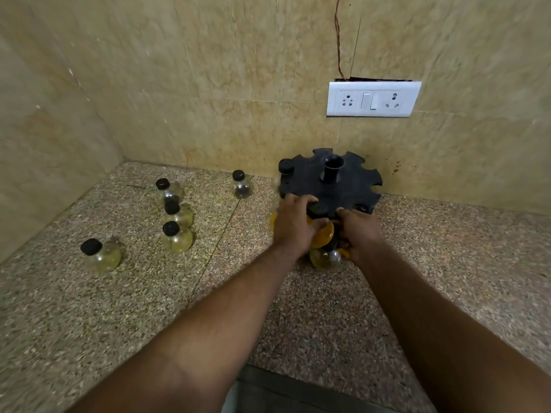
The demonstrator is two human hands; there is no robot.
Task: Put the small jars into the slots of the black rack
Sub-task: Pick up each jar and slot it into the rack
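Note:
The round black rack with notched slots and a central tube stands on the counter by the back wall. My left hand grips a yellow-filled jar whose black cap sits in the rack's front slot. My right hand is closed on the rack's lower front part beside that jar. Another yellowish jar hangs lower, under my hands. One more black cap shows in a slot at the rack's left. Several loose jars with black caps stand on the counter to the left, such as one and another.
The speckled stone counter meets tiled walls at the back and left. A white socket and switch plate is on the wall above the rack, with a thin wire running up from it. The counter's front edge lies near my forearms.

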